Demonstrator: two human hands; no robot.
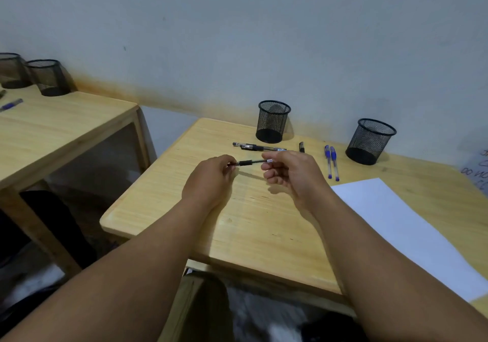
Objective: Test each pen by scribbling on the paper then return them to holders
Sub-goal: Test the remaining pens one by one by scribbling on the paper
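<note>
Pen [250,162], black with a dark grip, is being held level above the wooden table [264,225] between both hands. Left hand [211,178] is pinching its left end with curled fingertips; right hand [290,172] is pinching the right end, its lower fingers curling loosely underneath. Just beyond, a second black pen [257,147] is lying flat, with two blue pens [331,162] lying side by side further right. Two black mesh holders are standing at the far edge, one [272,121] behind the hands, the other [369,141] to the right. White paper [409,230] is lying on the near right of the table.
</note>
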